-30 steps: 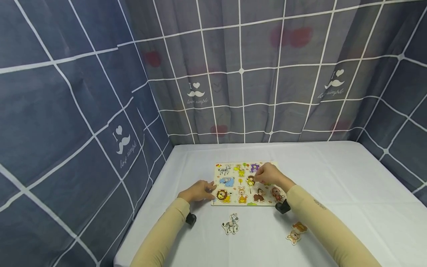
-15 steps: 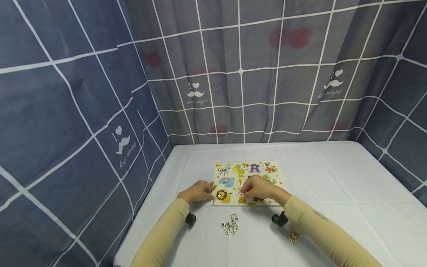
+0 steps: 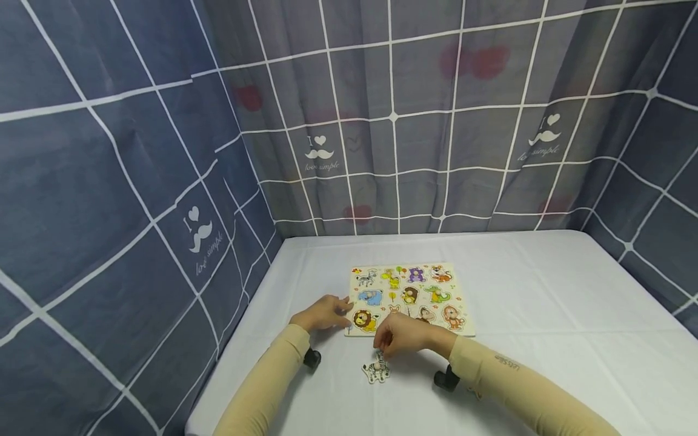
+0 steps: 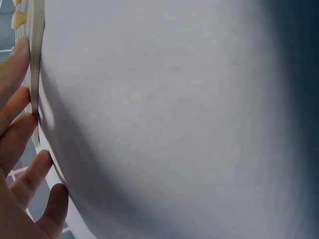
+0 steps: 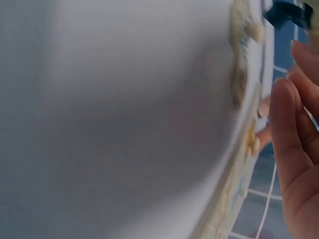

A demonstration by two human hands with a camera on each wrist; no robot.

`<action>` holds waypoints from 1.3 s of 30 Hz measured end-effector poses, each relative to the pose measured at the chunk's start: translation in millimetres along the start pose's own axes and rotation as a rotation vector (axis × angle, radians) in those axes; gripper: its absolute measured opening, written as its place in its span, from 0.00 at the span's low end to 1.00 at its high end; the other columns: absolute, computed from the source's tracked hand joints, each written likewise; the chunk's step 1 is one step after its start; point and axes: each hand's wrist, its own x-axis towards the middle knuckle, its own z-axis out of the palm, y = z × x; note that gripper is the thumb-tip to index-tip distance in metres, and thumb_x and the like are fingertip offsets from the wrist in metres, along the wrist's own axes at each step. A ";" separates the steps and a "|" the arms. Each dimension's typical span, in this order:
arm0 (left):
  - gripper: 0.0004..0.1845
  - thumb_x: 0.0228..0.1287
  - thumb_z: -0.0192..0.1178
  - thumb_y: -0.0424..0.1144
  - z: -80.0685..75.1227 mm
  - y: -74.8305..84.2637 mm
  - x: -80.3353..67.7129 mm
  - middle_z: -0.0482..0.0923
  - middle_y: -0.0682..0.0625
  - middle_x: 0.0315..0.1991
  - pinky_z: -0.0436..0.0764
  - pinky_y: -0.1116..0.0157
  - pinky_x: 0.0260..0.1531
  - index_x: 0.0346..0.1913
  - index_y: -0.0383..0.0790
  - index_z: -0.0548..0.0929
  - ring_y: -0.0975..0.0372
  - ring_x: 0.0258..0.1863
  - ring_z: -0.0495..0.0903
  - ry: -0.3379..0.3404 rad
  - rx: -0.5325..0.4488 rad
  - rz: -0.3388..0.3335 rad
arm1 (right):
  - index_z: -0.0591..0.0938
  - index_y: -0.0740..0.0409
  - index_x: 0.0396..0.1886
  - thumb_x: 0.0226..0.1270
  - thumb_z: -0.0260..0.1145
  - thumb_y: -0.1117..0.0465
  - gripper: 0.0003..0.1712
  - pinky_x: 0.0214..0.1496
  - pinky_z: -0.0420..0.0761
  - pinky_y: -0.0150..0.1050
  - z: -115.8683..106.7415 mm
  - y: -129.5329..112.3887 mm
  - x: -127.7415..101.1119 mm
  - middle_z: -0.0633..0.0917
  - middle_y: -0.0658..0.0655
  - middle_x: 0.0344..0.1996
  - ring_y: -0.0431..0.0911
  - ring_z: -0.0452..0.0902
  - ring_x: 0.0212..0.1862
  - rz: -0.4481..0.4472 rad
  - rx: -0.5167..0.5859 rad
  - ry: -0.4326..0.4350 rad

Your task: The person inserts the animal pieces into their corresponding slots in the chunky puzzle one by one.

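Note:
The animal knob puzzle board [image 3: 392, 297] lies on the white table. My left hand [image 3: 323, 312] rests at its left edge, thumb and fingers against the side; the left wrist view shows those fingers [image 4: 17, 142] extended along the edge. In front of the board lies a loose zebra puzzle piece [image 3: 375, 369] with a small knob. My right hand [image 3: 406, 335] hovers over the board's front edge, its fingertips close by the zebra's head and overlapping it in the head view. From the right wrist, the fingers [image 5: 284, 114] hold nothing, and the zebra piece [image 5: 239, 55] stands apart from them.
Another loose piece [image 3: 474, 392] shows only a sliver beside my right forearm, which hides the rest. Dark checked curtains [image 3: 354, 151] hang behind the table [image 3: 534, 290] and along its sides. A black wrist camera [image 3: 447, 379] sits under my right wrist.
My right hand has moved from the board's middle toward me and left, over the front edge to the zebra piece. The left hand has stayed at the board's edge.

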 end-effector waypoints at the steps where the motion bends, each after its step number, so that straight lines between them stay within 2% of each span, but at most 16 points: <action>1: 0.30 0.58 0.72 0.44 -0.1 0.2 -0.2 0.67 0.47 0.73 0.60 0.50 0.76 0.64 0.41 0.79 0.48 0.74 0.65 -0.001 -0.004 0.001 | 0.89 0.66 0.35 0.50 0.75 0.75 0.10 0.34 0.83 0.27 3.1 -1.5 0.5 0.89 0.57 0.29 0.31 0.80 0.28 0.002 -0.008 -0.008; 7: 0.30 0.59 0.72 0.44 -0.4 0.6 -0.6 0.67 0.46 0.73 0.60 0.50 0.76 0.64 0.41 0.79 0.47 0.75 0.64 -0.006 0.002 0.006 | 0.89 0.62 0.32 0.48 0.79 0.72 0.10 0.32 0.82 0.25 14.5 -7.6 3.6 0.89 0.49 0.25 0.29 0.77 0.26 0.005 -0.065 -0.030; 15: 0.30 0.58 0.73 0.43 0.1 1.0 -1.3 0.67 0.45 0.72 0.60 0.49 0.76 0.63 0.41 0.79 0.46 0.74 0.64 0.006 0.005 0.005 | 0.89 0.59 0.29 0.48 0.78 0.72 0.08 0.33 0.81 0.23 23.7 -6.3 9.9 0.88 0.47 0.25 0.26 0.76 0.26 -0.034 -0.170 -0.032; 23: 0.30 0.58 0.72 0.44 -0.6 0.1 -0.7 0.67 0.45 0.73 0.60 0.49 0.76 0.64 0.41 0.79 0.47 0.75 0.64 0.004 0.009 0.007 | 0.88 0.58 0.26 0.49 0.78 0.72 0.07 0.30 0.79 0.23 25.8 -4.1 12.3 0.86 0.42 0.22 0.27 0.74 0.24 0.007 -0.188 -0.042; 31: 0.30 0.58 0.72 0.44 -2.7 0.0 0.3 0.67 0.46 0.73 0.62 0.50 0.76 0.64 0.41 0.79 0.48 0.74 0.65 0.013 0.012 0.014 | 0.87 0.57 0.22 0.48 0.79 0.71 0.09 0.28 0.78 0.23 23.0 -6.3 13.8 0.85 0.43 0.20 0.27 0.72 0.23 -0.011 -0.198 -0.030; 39: 0.30 0.59 0.72 0.44 -0.6 1.0 -1.1 0.66 0.46 0.73 0.61 0.49 0.76 0.64 0.42 0.78 0.47 0.75 0.64 0.004 0.011 0.007 | 0.86 0.56 0.20 0.46 0.78 0.72 0.09 0.26 0.76 0.23 25.6 -9.5 12.1 0.82 0.40 0.17 0.28 0.70 0.21 0.028 -0.228 -0.026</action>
